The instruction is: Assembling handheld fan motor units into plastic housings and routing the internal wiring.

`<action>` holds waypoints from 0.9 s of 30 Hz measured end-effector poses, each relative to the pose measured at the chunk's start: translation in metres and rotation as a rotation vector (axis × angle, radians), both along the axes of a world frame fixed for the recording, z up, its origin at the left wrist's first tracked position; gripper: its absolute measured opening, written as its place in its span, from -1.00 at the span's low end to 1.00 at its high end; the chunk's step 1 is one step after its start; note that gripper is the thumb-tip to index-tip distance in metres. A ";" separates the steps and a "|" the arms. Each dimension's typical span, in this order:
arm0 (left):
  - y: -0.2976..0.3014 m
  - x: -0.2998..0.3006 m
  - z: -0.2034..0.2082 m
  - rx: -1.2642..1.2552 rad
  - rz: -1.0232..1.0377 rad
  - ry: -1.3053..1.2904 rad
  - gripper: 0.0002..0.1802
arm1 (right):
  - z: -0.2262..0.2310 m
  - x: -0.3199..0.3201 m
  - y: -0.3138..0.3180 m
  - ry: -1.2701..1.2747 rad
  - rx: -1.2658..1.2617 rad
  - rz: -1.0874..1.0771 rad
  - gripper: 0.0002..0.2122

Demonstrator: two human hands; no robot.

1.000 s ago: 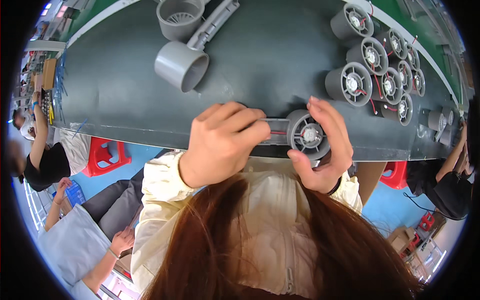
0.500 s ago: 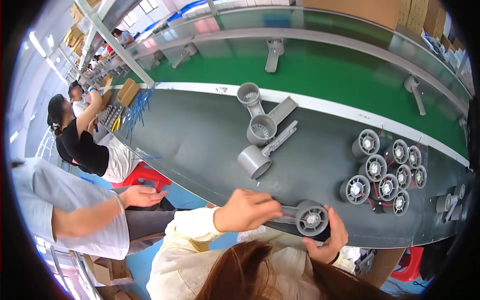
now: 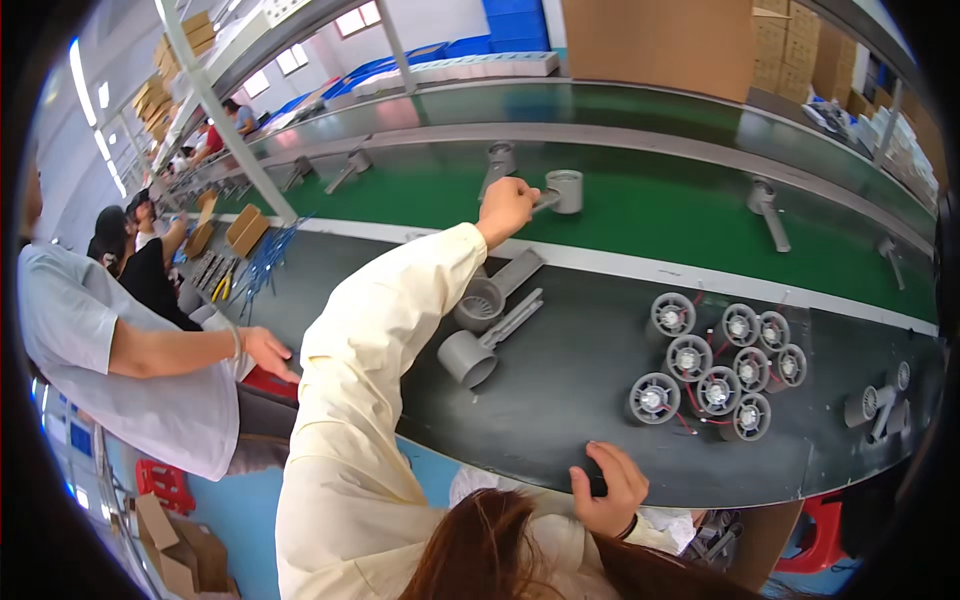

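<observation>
My left hand (image 3: 507, 212) is stretched far out over the green belt, its fingers closed round the handle of a grey fan housing (image 3: 566, 192). The housing's round end points right and stands at the belt. Back at the front edge of the dark worktable, my right hand (image 3: 610, 490) is empty with its fingers apart. Below my left forearm lie grey housings on the table: a cylinder with a slotted handle (image 3: 467, 358), and a ribbed one (image 3: 480, 303) partly hidden by my sleeve.
Several round grey fan units (image 3: 690, 358) with red wires sit clustered on the right of the table. More housings (image 3: 768, 215) lie on the green belt (image 3: 650, 215). A person's hand (image 3: 266, 352) is close on the left. Blue ties (image 3: 265, 262) and a cardboard box (image 3: 246, 230) are farther left.
My left hand has carried the fan housing from the table's front edge up and away to the green belt. My right hand has let go of it and stayed near the edge.
</observation>
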State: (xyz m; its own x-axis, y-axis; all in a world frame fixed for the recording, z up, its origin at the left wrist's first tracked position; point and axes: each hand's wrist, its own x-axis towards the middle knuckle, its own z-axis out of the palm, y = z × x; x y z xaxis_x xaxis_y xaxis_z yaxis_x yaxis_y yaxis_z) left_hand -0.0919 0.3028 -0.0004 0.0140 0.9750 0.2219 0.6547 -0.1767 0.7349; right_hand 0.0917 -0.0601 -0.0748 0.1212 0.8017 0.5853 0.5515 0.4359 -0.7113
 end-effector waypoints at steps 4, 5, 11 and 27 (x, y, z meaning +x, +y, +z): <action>0.072 0.043 -0.038 0.084 0.069 0.007 -0.75 | 0.000 0.000 0.000 0.023 0.016 -0.045 -0.76; 0.085 0.052 -0.046 0.140 0.087 -0.001 -0.76 | 0.000 0.000 0.000 0.040 0.006 -0.048 -0.77; 0.128 0.070 -0.078 0.244 -0.121 -0.047 -0.84 | 0.001 0.001 0.000 0.143 -0.011 -0.060 -0.80; 0.120 0.026 -0.034 0.026 -0.336 -0.048 -0.71 | -0.005 -0.003 -0.003 -0.032 0.085 0.001 -0.77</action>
State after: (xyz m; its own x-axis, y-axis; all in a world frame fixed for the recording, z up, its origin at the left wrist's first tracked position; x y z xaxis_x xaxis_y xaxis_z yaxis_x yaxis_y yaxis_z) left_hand -0.0660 0.4232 -0.0346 0.3222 0.9116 0.2551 0.5216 -0.3959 0.7558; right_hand 0.0886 -0.0632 -0.0800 0.1010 0.7493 0.6545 0.5728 0.4941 -0.6540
